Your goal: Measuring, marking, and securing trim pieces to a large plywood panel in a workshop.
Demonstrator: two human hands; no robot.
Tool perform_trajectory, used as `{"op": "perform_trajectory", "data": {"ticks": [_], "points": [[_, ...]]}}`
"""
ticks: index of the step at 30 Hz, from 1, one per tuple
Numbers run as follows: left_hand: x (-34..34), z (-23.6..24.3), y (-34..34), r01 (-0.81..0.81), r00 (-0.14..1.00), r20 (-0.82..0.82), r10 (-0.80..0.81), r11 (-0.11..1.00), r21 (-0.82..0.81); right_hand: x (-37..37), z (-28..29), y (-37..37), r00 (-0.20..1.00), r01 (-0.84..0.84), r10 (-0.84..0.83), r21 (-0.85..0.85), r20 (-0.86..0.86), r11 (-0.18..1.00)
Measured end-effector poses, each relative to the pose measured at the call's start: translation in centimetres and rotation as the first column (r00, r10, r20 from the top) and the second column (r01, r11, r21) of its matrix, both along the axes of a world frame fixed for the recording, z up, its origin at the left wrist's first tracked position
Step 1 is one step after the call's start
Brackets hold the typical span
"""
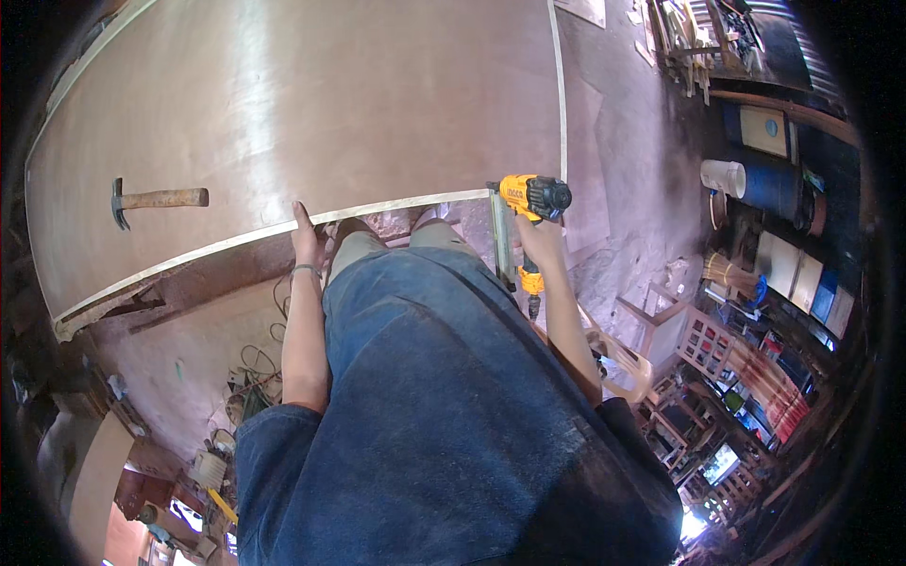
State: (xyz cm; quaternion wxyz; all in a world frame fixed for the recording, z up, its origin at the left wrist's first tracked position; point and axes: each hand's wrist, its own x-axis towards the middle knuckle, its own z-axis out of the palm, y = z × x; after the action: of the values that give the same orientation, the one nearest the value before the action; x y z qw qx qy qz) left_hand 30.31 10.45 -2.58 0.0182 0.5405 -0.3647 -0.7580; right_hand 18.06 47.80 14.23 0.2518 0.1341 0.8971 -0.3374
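Observation:
A large brown board [396, 104] with pale edging lies in front of me. My left hand [304, 241] is at its near edge, thumb on top; the other fingers are mostly hidden below. In my right hand [538, 242] is a yellow and black cordless drill [528, 195], gripped by the handle at the board's near right corner. Its nose points left, close to the edging; I cannot tell if it touches. A claw hammer [162, 199] with a wooden handle rests on the board at the left. Below my right hand shows another yellow and black tool [531, 281], partly hidden by my arm.
A plastic chair [628, 368] stands behind my right elbow, near a wooden frame [706, 344]. To the right are a white bucket [723, 177], a blue drum [774, 184] and stacked panels [807, 278]. Cables [257, 368] lie on the floor at the left.

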Motion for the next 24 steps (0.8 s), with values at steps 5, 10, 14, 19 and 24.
{"op": "perform_trajectory", "data": {"ticks": [5, 10, 14, 19, 24], "points": [[0.9, -0.2, -0.9, 0.079, 0.997, -0.001, -0.080, 0.992, 0.102, -0.4, 1.7, -1.5, 1.000, 0.002, -0.002, -0.035, 0.011, 0.999], [-0.2, 1.0, 0.2, 0.032, 0.999, -0.022, -0.031, 0.998, 0.049, 0.1, 3.1, -2.8, 0.992, 0.059, -0.055, -0.030, 0.114, 0.998], [0.0, 0.9, 0.3, 0.048, 0.998, -0.029, -0.047, 0.998, 0.052, 0.3, 3.0, -3.4, 0.991, -0.033, 0.033, -0.001, 0.129, 0.999], [-1.1, 3.3, 1.4, -0.016, 0.999, -0.052, 0.015, 1.000, -0.019, 0.5, 1.5, -3.3, 0.990, -0.074, 0.066, 0.059, 0.126, 0.996], [-0.6, 2.4, 1.0, -0.020, 1.000, 0.015, 0.020, 1.000, -0.010, 0.3, 0.3, -2.5, 0.989, -0.146, 0.148, 0.084, -0.017, 0.986]]}}
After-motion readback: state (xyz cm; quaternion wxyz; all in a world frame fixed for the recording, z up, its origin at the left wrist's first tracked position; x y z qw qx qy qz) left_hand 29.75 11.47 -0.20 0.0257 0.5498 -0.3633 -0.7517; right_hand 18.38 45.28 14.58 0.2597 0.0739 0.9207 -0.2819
